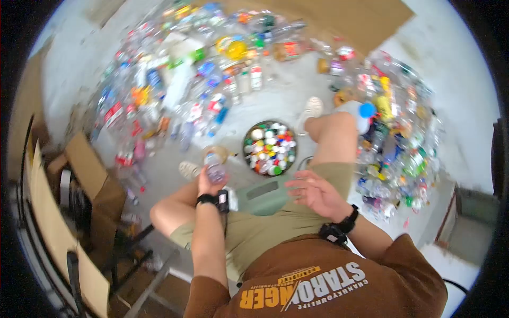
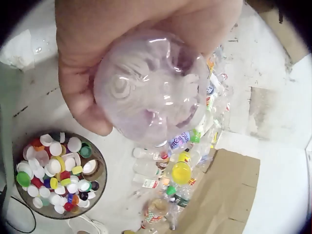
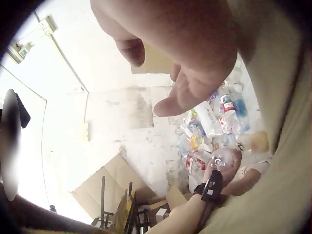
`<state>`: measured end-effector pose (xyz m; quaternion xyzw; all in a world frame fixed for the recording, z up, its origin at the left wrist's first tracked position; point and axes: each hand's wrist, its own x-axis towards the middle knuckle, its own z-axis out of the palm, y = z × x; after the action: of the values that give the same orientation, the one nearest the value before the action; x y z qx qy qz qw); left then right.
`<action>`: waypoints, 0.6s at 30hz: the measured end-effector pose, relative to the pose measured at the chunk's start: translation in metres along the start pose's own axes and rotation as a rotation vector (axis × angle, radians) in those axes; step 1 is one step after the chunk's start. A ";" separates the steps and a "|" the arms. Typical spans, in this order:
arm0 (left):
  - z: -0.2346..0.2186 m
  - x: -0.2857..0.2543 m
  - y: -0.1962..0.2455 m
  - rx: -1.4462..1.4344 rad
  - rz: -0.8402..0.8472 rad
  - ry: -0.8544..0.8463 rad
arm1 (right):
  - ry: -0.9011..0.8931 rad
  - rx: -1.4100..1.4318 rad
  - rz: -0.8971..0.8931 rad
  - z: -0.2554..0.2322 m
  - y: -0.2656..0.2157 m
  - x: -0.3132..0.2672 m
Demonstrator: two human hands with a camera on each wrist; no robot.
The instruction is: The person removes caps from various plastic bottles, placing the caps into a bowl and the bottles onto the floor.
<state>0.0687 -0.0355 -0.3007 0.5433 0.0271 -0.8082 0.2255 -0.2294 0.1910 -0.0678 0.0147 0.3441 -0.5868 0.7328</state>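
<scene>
My left hand (image 1: 207,186) grips a clear plastic bottle (image 1: 216,170) with a faint purple tint, in front of the left knee. In the left wrist view the round, ridged base of the bottle (image 2: 151,90) faces the camera, with fingers and thumb curled about its sides; its far end is hidden. Over the right thigh, my right hand (image 1: 318,195) is raised with loosely bent fingers and holds nothing. The right wrist view also shows this hand (image 3: 195,83) free of any object. Between the feet stands a round bowl (image 1: 245,153) heaped with bottle caps (image 1: 270,146) in many colours.
Piles of plastic bottles lie on the left (image 1: 154,95) and right (image 1: 395,132). A large cardboard sheet (image 1: 350,21) is at the back. Under the person is a green plastic stool (image 1: 260,196). Cardboard boxes (image 1: 87,164) and a dark metal frame (image 1: 143,265) stand at the left.
</scene>
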 end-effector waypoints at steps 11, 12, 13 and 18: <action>-0.011 0.010 0.009 -0.044 -0.092 -0.108 | -0.015 -0.009 -0.039 0.002 0.012 -0.017; -0.006 0.007 0.008 -0.056 -0.063 -0.087 | -0.022 -0.004 -0.045 0.002 0.012 -0.017; 0.002 0.001 0.006 -0.069 -0.034 -0.066 | -0.031 0.001 -0.051 0.002 0.012 -0.018; 0.020 -0.017 0.001 -0.056 0.006 0.054 | -0.033 0.014 -0.058 0.004 0.014 -0.019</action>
<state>0.0566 -0.0365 -0.2772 0.5586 0.0543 -0.7914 0.2424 -0.2164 0.2100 -0.0603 -0.0002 0.3281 -0.6103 0.7210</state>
